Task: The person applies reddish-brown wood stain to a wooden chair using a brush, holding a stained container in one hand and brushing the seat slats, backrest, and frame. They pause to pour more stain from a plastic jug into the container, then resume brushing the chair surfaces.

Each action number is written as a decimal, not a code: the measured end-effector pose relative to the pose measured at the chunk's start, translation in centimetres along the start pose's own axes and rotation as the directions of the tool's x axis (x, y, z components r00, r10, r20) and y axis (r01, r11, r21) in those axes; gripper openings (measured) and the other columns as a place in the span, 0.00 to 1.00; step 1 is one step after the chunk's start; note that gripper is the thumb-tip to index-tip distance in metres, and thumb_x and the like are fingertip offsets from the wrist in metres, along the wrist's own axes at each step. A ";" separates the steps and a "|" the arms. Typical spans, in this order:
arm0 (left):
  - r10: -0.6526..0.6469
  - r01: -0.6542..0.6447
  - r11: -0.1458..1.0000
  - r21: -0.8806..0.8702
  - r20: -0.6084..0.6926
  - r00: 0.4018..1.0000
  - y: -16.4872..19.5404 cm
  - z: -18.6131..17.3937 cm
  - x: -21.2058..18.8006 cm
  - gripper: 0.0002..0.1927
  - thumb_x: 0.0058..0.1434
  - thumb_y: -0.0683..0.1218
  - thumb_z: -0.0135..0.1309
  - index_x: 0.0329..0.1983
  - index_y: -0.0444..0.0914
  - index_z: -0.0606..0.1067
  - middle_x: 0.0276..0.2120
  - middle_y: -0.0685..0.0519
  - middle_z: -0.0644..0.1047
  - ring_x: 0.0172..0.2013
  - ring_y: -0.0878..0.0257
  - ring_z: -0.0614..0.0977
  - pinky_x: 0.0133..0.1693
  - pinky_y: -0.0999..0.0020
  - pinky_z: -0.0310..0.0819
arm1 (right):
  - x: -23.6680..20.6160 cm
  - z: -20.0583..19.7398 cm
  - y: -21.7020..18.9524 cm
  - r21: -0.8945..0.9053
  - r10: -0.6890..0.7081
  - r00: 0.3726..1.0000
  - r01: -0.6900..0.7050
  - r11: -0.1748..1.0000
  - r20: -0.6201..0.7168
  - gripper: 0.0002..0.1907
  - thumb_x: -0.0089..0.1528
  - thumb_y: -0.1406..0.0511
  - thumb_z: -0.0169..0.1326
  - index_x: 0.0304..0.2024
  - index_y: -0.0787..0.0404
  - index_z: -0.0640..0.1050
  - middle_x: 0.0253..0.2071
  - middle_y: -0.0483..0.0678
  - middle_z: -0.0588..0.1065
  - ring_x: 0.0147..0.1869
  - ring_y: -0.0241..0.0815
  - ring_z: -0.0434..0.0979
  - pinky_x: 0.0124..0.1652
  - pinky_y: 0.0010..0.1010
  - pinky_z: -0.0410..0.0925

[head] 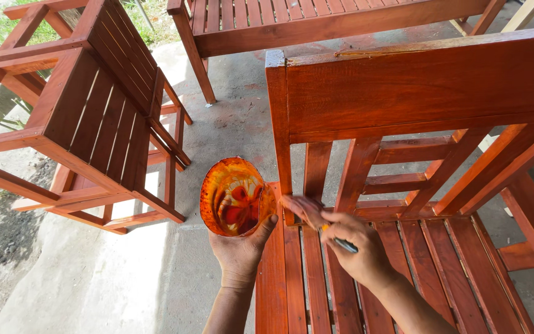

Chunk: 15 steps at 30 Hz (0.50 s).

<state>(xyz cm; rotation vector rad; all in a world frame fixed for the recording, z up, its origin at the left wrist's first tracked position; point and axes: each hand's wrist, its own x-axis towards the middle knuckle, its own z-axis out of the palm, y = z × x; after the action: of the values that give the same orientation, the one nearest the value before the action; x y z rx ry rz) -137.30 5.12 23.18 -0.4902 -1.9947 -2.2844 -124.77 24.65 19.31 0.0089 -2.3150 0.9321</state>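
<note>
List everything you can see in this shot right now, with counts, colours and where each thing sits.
Red-brown slatted wooden chair: one, right half of view, under both hands.
Red-brown slatted wooden chair lying on its side: one, upper left, on the concrete.
Red-brown slatted wooden bench: one, top edge, partly cut off.
Clear cut plastic cup stained orange-red: one, centre, held in left hand.
Brush with dark handle: one, in right hand, bristles on the chair back's corner post.
Grey concrete floor: lower left and centre.
Left hand: grips the cup from below.
Right hand: holds the brush.

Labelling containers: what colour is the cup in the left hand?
Clear cup, stained orange-red inside; head view.
</note>
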 end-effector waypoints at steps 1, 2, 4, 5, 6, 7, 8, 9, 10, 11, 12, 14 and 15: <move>0.024 -0.023 0.999 0.030 -0.004 1.000 0.0 -0.1 -0.1 0.39 0.46 0.50 0.75 0.56 0.32 0.68 0.50 0.47 0.79 0.51 0.59 0.83 0.53 0.66 0.81 | -0.6 0.3 0.2 0.003 0.055 0.996 -0.055 0.998 0.064 0.11 0.51 0.74 0.65 0.30 0.55 0.78 0.49 0.48 0.80 0.50 0.49 0.83 0.46 0.35 0.76; 0.044 -0.044 0.997 0.063 -0.008 0.999 -0.1 -0.3 -0.1 0.40 0.46 0.49 0.75 0.57 0.33 0.67 0.50 0.48 0.79 0.51 0.59 0.83 0.53 0.66 0.81 | -1.3 0.6 0.5 0.003 0.110 0.985 -0.112 0.994 0.130 0.11 0.50 0.75 0.64 0.29 0.56 0.79 0.46 0.47 0.81 0.48 0.49 0.84 0.43 0.35 0.76; 0.005 -0.005 1.000 0.027 -0.007 1.000 -0.5 -0.4 -0.6 0.39 0.46 0.49 0.75 0.57 0.33 0.68 0.50 0.48 0.79 0.50 0.59 0.83 0.53 0.66 0.81 | -3.1 1.7 1.4 -0.041 0.164 0.961 -0.159 0.987 0.224 0.10 0.50 0.75 0.63 0.29 0.56 0.78 0.44 0.45 0.81 0.46 0.49 0.83 0.41 0.36 0.76; -0.010 0.010 1.000 0.005 -0.007 1.000 -0.7 -0.4 -0.6 0.39 0.46 0.48 0.75 0.57 0.33 0.69 0.50 0.48 0.79 0.50 0.59 0.84 0.53 0.66 0.82 | -3.6 2.6 2.1 -0.077 0.153 0.956 -0.138 0.987 0.249 0.10 0.51 0.75 0.62 0.28 0.56 0.77 0.44 0.45 0.80 0.46 0.50 0.83 0.41 0.38 0.75; -0.002 0.002 1.000 -0.021 -0.005 1.000 -1.0 -0.5 -0.6 0.39 0.46 0.48 0.75 0.57 0.32 0.68 0.51 0.47 0.79 0.50 0.59 0.83 0.53 0.66 0.81 | -3.9 3.7 3.0 -0.108 0.142 0.951 -0.116 0.987 0.273 0.10 0.52 0.76 0.61 0.28 0.56 0.76 0.43 0.45 0.80 0.46 0.51 0.82 0.41 0.39 0.75; -0.001 0.000 0.999 -0.044 -0.004 1.000 -1.2 -0.6 -0.9 0.39 0.46 0.47 0.75 0.58 0.32 0.68 0.51 0.47 0.79 0.50 0.59 0.83 0.53 0.66 0.81 | -4.2 4.5 3.8 -0.131 0.169 0.942 -0.135 0.982 0.291 0.09 0.52 0.75 0.60 0.28 0.56 0.76 0.44 0.45 0.79 0.46 0.52 0.81 0.41 0.40 0.75; 0.001 -0.002 0.998 -0.068 -0.004 1.000 -1.5 -0.6 -1.2 0.40 0.47 0.47 0.75 0.58 0.31 0.68 0.51 0.47 0.78 0.50 0.58 0.82 0.53 0.65 0.80 | -4.4 5.2 4.7 -0.156 0.195 0.931 -0.153 0.976 0.309 0.09 0.52 0.75 0.60 0.29 0.56 0.77 0.45 0.45 0.79 0.47 0.52 0.81 0.41 0.40 0.75; 0.004 -0.004 0.998 -0.065 -0.001 1.000 -1.7 -0.7 -1.4 0.40 0.47 0.47 0.75 0.59 0.31 0.67 0.52 0.47 0.78 0.51 0.59 0.82 0.54 0.66 0.80 | -4.5 5.7 5.4 -0.180 0.219 0.921 -0.167 0.969 0.323 0.10 0.52 0.75 0.59 0.30 0.55 0.77 0.46 0.45 0.79 0.47 0.53 0.80 0.41 0.41 0.75; 0.006 -0.006 0.998 -0.061 0.003 1.000 -1.8 -0.7 -1.5 0.40 0.47 0.47 0.75 0.59 0.31 0.66 0.52 0.48 0.77 0.52 0.59 0.81 0.54 0.66 0.80 | -4.6 5.9 6.0 -0.171 0.233 0.913 -0.185 0.968 0.335 0.09 0.53 0.75 0.60 0.30 0.55 0.77 0.46 0.44 0.79 0.47 0.52 0.80 0.42 0.40 0.75; 0.006 -0.006 0.998 -0.059 0.009 1.000 -1.9 -0.7 -1.6 0.41 0.47 0.47 0.75 0.59 0.32 0.65 0.53 0.48 0.77 0.52 0.59 0.81 0.55 0.66 0.79 | -4.5 5.9 6.4 -0.165 0.250 0.905 -0.204 0.965 0.344 0.09 0.54 0.74 0.60 0.30 0.55 0.77 0.46 0.44 0.79 0.47 0.51 0.81 0.42 0.39 0.75; -0.018 0.018 0.999 -0.050 0.004 1.000 -1.9 -0.7 -1.7 0.41 0.47 0.47 0.75 0.59 0.32 0.66 0.53 0.48 0.77 0.52 0.59 0.82 0.54 0.66 0.80 | -4.3 5.7 6.6 -0.164 0.265 0.897 -0.219 0.962 0.353 0.09 0.54 0.74 0.60 0.31 0.54 0.77 0.45 0.43 0.79 0.48 0.51 0.81 0.43 0.39 0.75; -0.057 0.057 0.997 -0.046 0.001 0.998 -1.8 -0.4 -1.7 0.41 0.45 0.48 0.75 0.59 0.33 0.66 0.52 0.48 0.78 0.52 0.59 0.83 0.54 0.65 0.80 | -3.6 4.4 6.5 -0.115 0.215 0.921 -0.187 0.976 0.325 0.08 0.54 0.73 0.62 0.30 0.55 0.78 0.47 0.45 0.79 0.49 0.52 0.81 0.45 0.38 0.75; -0.019 0.019 1.000 -0.013 0.004 1.000 -1.7 -0.1 -1.5 0.42 0.46 0.49 0.75 0.59 0.33 0.65 0.53 0.48 0.77 0.52 0.59 0.82 0.55 0.65 0.80 | -3.0 3.7 6.1 -0.087 0.187 0.932 -0.167 0.982 0.310 0.08 0.53 0.73 0.63 0.30 0.55 0.78 0.48 0.46 0.79 0.50 0.52 0.81 0.45 0.38 0.76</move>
<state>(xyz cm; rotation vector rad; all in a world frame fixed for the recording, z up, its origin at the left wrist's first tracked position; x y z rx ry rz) -136.33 5.07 21.10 -0.4789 -1.9959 -2.3101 -125.81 26.26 11.79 -0.0823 -2.6774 1.0113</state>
